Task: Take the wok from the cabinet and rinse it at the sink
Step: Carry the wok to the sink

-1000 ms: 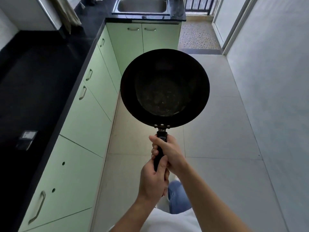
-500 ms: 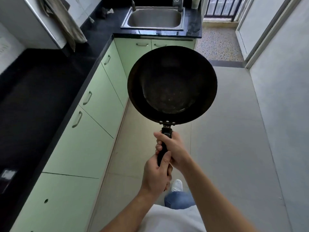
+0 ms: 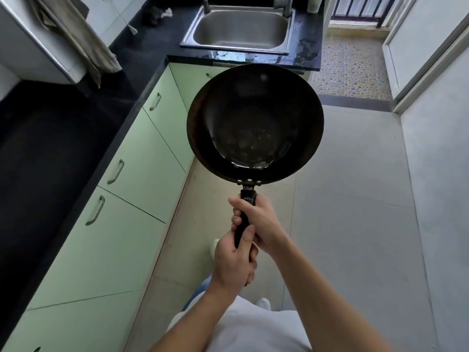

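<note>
— Far left first: grey cloth [image 3: 76,39] hanging above the black counter [image 3: 50,161]. Any risk there?

— Little. Well apart from the pan's path. More likely to clip one of the cabinet pulls [image 3: 115,171] on the green doors, if swung wide on the walk forward.

— And the grip?

— Left hand [image 3: 234,262] wrapped round the rear end of the black handle [image 3: 248,195], fingers curled tight, thumb lying up along it. Right hand [image 3: 257,222] just ahead, closed round the same handle below the rivets. Stacked and touching. Secure enough, though awkward for turning a tap without letting go on one side.

— Whereabouts of the wok [image 3: 255,123]?

— Held out in the air over the floor, beside the corner doors, inside facing up toward the camera, short of the sink [image 3: 241,29] ahead.

— Dangers on arrival?

— Could knock the rim against the faucet [image 3: 284,6] at the basin's back right while lowering. Looks wide for that basin, too, so probably splashes over the edge. Wet-looking patch [image 3: 307,47] on the counter further right already; slippery floor after any spill.
</note>
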Motion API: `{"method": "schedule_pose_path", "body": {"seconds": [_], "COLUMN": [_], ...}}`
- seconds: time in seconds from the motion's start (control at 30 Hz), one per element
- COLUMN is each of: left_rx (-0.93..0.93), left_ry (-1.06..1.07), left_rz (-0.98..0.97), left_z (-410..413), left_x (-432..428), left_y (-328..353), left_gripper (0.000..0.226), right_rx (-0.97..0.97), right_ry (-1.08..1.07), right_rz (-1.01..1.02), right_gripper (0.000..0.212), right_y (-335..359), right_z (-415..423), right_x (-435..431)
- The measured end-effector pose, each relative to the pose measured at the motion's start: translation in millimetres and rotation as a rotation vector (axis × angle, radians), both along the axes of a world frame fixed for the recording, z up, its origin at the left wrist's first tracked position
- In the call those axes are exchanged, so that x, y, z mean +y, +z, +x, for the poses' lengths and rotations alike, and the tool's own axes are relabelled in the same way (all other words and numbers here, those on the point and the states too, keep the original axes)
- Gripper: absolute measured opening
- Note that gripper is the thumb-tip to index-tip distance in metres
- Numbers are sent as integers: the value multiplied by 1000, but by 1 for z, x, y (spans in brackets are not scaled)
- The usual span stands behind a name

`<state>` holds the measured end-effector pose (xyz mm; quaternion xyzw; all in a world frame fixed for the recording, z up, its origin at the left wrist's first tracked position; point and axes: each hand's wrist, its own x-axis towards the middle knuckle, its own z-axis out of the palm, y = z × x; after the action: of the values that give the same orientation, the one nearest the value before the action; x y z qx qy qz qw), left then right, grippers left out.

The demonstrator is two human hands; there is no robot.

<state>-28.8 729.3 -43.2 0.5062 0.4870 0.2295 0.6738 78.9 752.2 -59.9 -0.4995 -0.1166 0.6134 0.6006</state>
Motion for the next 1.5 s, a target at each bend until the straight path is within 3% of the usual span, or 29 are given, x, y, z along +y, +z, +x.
{"method": "schedule_pose_path", "body": {"seconds": [0.6, 1.0, 1.5], "left_rx": [-24, -6, 54], "left_ry": [-112, -86, 51], "left_rz": [-17, -58, -91], "left_z": [114, 192, 361], "left_x": [312, 444, 613], "left_y": [-8, -28, -35], "left_gripper": [33, 33, 33], "right_rx": [-53, 15, 47], "right_ry": [-93, -137, 24], "right_rz": [-5, -55, -66], "right_gripper": [24, 24, 29], "right_y": [2, -14, -34], "right_z": [118, 191, 358], "right_x": [297, 430, 613]}}
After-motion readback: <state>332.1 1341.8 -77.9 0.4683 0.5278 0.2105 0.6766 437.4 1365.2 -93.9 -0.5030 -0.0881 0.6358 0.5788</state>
